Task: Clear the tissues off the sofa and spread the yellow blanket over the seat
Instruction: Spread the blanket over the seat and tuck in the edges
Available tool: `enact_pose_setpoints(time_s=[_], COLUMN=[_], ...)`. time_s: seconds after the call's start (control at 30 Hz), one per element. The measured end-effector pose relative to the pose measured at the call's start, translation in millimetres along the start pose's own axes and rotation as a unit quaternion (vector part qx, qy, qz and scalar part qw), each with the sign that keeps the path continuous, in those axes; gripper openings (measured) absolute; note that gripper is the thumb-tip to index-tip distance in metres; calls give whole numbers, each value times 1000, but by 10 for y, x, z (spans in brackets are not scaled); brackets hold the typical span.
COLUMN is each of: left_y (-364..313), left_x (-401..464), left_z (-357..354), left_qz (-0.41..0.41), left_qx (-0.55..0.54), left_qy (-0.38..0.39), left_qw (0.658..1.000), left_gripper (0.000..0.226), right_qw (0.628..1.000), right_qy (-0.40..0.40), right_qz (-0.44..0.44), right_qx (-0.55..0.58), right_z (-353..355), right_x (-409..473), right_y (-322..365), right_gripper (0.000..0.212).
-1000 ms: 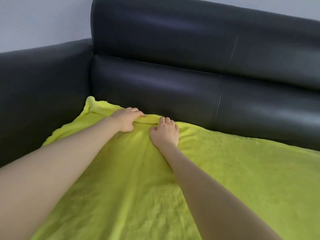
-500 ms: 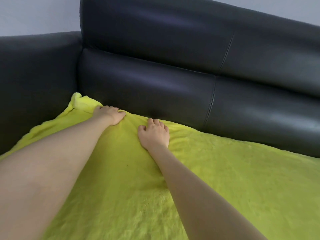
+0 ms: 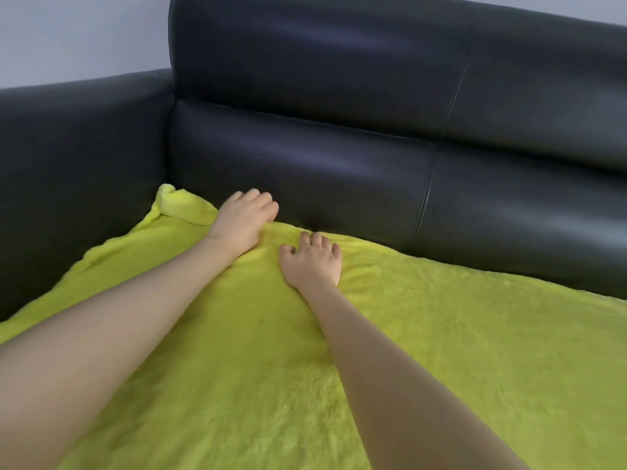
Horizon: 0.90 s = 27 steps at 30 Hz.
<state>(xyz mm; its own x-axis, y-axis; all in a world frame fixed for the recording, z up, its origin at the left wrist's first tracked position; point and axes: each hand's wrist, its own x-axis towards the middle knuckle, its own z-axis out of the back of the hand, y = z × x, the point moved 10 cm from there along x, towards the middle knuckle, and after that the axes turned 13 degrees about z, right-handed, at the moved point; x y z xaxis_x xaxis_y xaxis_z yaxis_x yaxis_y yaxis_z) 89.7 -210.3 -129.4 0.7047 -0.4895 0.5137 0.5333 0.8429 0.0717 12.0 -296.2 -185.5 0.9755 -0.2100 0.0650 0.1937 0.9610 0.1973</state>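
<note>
I see my left hand (image 3: 242, 222) and right hand (image 3: 312, 262) pressing the yellow blanket (image 3: 441, 334) flat, fingers loose, gripping nothing. The bunched corner by the sofa (image 3: 305, 157) armrest could stay rumpled if I skip it.

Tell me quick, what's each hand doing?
Left hand: open, fingers pressing the yellow blanket at its back edge.
Right hand: open, spread flat on the blanket.

Both forearms bare to the frame edge, seemingly no sleeves or jewellery.
</note>
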Motion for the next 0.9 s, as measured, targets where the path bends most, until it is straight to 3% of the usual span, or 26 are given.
enact_pose_setpoints(time_s=[0.07, 0.2, 0.43, 0.57, 0.67, 0.73, 0.9], left_y=[3, 415, 623, 600, 559, 555, 753], left_x=[-38, -102, -101, -32, 8, 18, -86], left_z=[-87, -332, -568, -688, -718, -731, -700], left_qz=[5, 134, 192, 222, 231, 221, 183], left_qx=[-69, -160, -111, -42, -6, -19, -152], left_qy=[62, 151, 250, 271, 257, 250, 293], left_qw=[996, 966, 942, 936, 938, 942, 926], left_gripper=[24, 28, 39, 46, 50, 49, 39], right_qw=[1000, 1000, 1000, 999, 998, 997, 999], right_qy=[3, 7, 12, 29, -25, -75, -10], right_qz=[-1, -2, 6, 30, 29, -15, -33], right_qx=[-3, -3, 0, 23, 53, 29, 1], right_z=[-1, -1, 25, 51, 187, 322, 231], right_x=[4, -9, 36, 96, 103, 55, 51], right_y=[-1, -4, -12, -61, -175, -384, -587], right_gripper=[64, 63, 64, 61, 52, 44, 49])
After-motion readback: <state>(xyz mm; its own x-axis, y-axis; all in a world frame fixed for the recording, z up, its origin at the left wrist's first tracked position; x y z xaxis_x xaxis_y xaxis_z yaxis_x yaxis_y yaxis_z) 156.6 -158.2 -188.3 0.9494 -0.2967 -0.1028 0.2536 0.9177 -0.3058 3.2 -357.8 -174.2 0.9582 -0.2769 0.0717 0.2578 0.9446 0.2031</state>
